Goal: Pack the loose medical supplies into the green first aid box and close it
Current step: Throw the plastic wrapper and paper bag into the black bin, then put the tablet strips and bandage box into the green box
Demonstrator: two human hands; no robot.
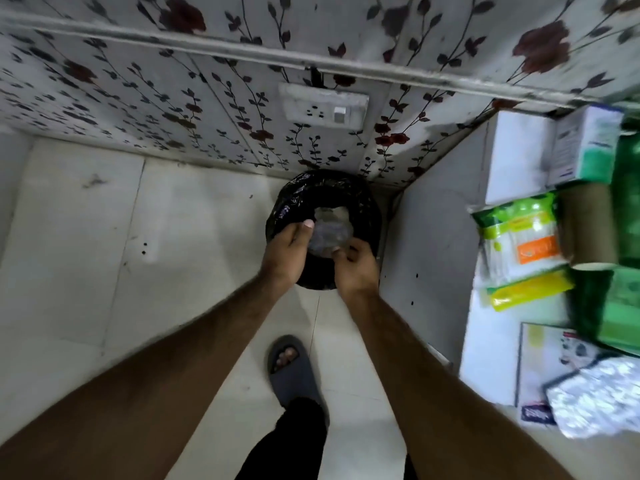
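Green box (pixel 623 237) far rt of both hands, over bin (pixel 322 202).

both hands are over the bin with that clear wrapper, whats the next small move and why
Probably let go: the left hand and right hand hold the crumpled clear wrapper right above the black-lined bin, so it should drop inside. Supplies still lie on the white table.

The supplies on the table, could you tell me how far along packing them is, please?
Nothing looks packed yet. Both hands, left and right, hold a clear wrapper over the black-lined bin. The swab packet, boxes and blister strips remain out.
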